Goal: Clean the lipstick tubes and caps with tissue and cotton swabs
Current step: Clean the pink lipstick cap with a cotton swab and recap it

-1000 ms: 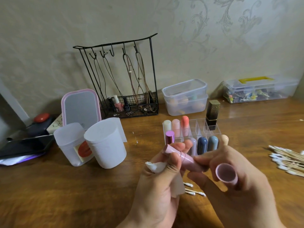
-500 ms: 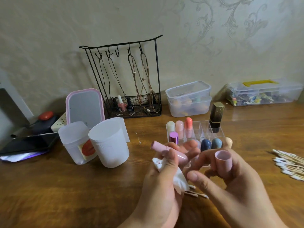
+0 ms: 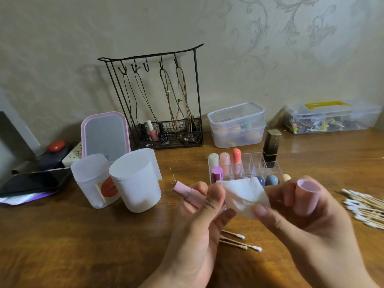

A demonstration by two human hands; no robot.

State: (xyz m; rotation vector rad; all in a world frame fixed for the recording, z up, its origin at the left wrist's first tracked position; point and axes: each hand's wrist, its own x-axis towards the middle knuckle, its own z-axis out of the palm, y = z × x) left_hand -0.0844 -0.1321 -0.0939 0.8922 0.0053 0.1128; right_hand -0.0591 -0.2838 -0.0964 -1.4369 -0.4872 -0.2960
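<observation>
The left hand grips the pink lipstick tube in curled fingers and pinches one edge of the tissue; the right hand holds the pink cap upright, open end up, in curled fingers, and its thumb pinches the other edge of the tissue, so the sheet is stretched between both hands above the wooden table.

Each hand carries two things at once; a pull on the thin tissue may tear it, or loosen the hold on the tube or the cap, which could then drop and roll. The bared end of the tube points left, toward the tissue roll; a smear there seems possible if the hand drifts.

Just behind the hands stands the clear organiser with other lipsticks, a purple-capped one nearest; a knock could topple them. Loose cotton swabs lie under the hands, and a heap of swabs sits to the right, within reach but near the right wrist.
</observation>
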